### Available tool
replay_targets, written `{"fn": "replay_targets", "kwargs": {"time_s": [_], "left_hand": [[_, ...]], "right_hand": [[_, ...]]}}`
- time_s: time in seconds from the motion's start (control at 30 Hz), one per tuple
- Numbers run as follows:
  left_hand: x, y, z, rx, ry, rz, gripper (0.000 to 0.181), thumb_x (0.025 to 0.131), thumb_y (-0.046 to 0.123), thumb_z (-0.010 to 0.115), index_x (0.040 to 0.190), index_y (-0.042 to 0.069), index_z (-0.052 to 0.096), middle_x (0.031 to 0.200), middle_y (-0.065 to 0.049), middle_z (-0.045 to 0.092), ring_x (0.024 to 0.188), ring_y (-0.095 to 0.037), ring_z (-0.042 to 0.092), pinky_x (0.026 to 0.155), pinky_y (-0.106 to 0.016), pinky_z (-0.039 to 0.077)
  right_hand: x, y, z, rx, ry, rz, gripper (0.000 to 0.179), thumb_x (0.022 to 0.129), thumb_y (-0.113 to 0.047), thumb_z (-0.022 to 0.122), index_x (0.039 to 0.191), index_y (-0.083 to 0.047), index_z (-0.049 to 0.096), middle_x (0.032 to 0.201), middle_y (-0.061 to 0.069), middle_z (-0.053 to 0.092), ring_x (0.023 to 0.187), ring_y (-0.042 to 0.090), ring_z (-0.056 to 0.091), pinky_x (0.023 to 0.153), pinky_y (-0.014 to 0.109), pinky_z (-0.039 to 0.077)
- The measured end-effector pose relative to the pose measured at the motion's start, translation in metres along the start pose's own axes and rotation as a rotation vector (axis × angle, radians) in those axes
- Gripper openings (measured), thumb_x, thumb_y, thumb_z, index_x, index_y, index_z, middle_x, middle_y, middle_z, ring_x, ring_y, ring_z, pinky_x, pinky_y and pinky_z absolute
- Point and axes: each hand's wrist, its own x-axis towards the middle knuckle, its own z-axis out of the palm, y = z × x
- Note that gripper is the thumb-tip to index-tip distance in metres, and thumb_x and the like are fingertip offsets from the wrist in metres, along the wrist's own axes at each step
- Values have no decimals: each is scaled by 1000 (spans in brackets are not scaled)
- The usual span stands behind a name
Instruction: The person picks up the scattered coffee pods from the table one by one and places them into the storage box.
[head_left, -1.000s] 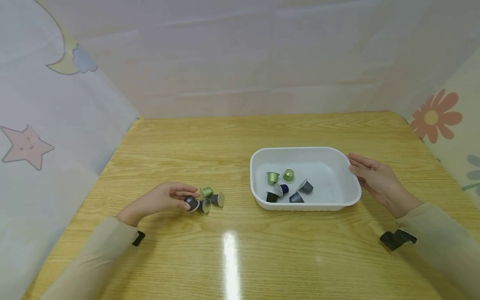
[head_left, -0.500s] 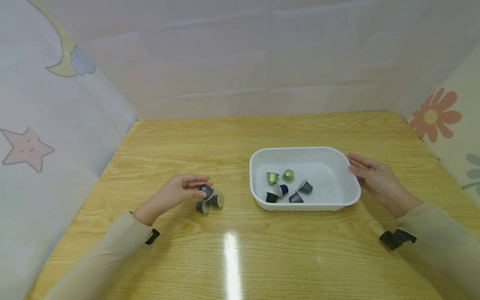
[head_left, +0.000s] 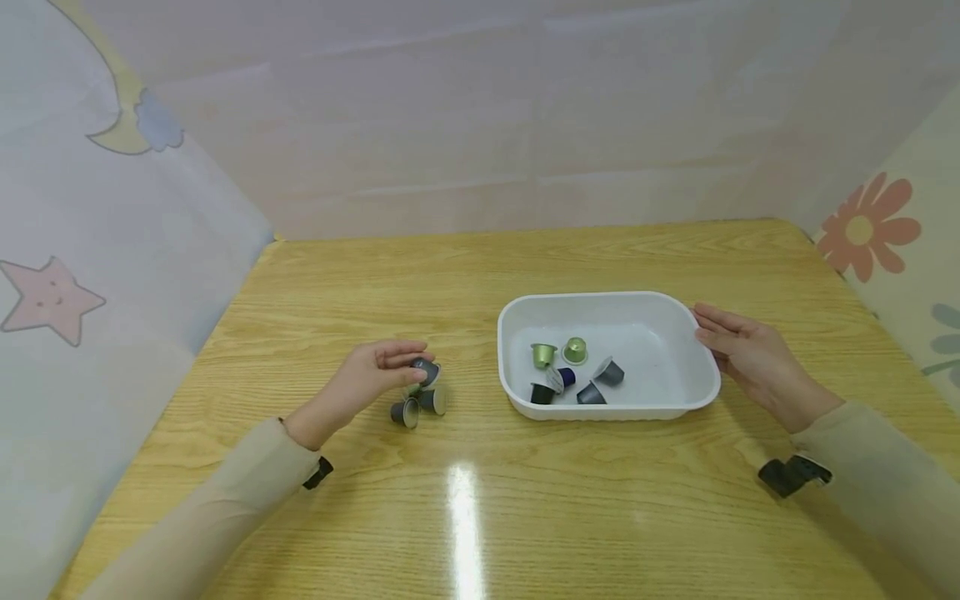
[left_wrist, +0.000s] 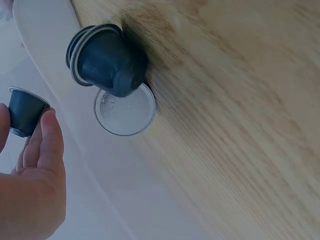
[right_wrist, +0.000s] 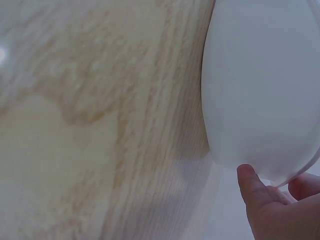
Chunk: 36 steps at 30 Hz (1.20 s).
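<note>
My left hand pinches a dark grey coffee capsule between thumb and fingers, just above a small cluster on the table. In that cluster lie two dark capsules, one on the left and one on the right. A green capsule shows partly behind them, mostly hidden by the hand. My right hand holds the right end of a white plastic tray, thumb at the rim and fingers against the outer wall.
Inside the tray lie several capsules: two green ones, a purple one, and dark ones such as a grey capsule. The wooden table meets a cloth-covered wall at the back.
My left hand has moved right and slightly away with the dark capsule, passing over the cluster and covering part of the green one. The right hand and tray stay in place.
</note>
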Motion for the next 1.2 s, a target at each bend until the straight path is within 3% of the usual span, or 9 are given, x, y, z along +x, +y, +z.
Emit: {"fn": "replay_targets", "kwargs": {"time_s": [0.43, 1.0, 1.2], "left_hand": [[13, 13, 17, -33, -6, -1, 54, 95, 17, 65, 142, -2, 45, 134, -13, 58, 122, -24, 56, 102, -40, 45], [21, 31, 42, -153, 76, 36, 48, 94, 12, 66, 137, -3, 50, 134, -16, 58, 118, -27, 59, 100, -49, 46], [27, 39, 54, -221, 88, 16, 46, 94, 9, 65, 137, -1, 52, 134, -15, 58, 118, -25, 59, 100, -47, 46]], "right_hand": [[-2, -3, 1, -24, 4, 4, 78, 96, -24, 63, 155, -6, 14, 157, 13, 11, 88, -16, 58, 77, 12, 51], [-2, -2, 2, -30, 8, -12, 78, 95, -23, 64, 154, -4, 16, 155, 8, 20, 88, -15, 58, 77, 13, 51], [-3, -4, 3, -54, 9, 1, 77, 97, -24, 62, 154, -5, 14, 156, 11, 17, 87, -16, 58, 77, 12, 51]]}}
